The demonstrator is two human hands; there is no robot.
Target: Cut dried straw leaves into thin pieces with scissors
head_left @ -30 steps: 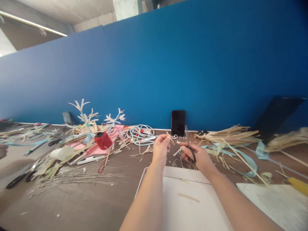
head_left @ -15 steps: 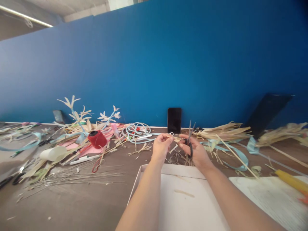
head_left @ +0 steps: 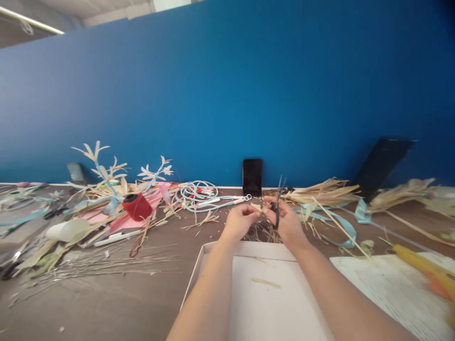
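My left hand [head_left: 242, 219] pinches a small pale piece of dried husk [head_left: 256, 207] between thumb and fingertips. Close beside it, my right hand [head_left: 287, 221] holds dark-handled scissors [head_left: 279, 201] against the palm, blades pointing up. The right thumb and index fingertip reach the other side of the husk piece; whether they grip it is too small to tell. Both hands are above the far edge of a white box lid [head_left: 273, 298], where a slim tan strip [head_left: 266, 283] lies. Thin dry scraps [head_left: 261, 233] lie on the table beneath the hands.
A black phone [head_left: 252, 176] leans on the blue partition [head_left: 227, 94]. Left are a red thread spool [head_left: 137, 207], a coiled blue cord [head_left: 199, 194], husk flowers [head_left: 103, 170] and wires [head_left: 117, 265]. Right are dried husks [head_left: 323, 192], blue ribbon [head_left: 346, 232] and a yellow glue gun [head_left: 423, 267].
The view has turned slightly right, so things sit further left. My fingertips have come closer together around the husk piece. The scissors remain in my right hand.
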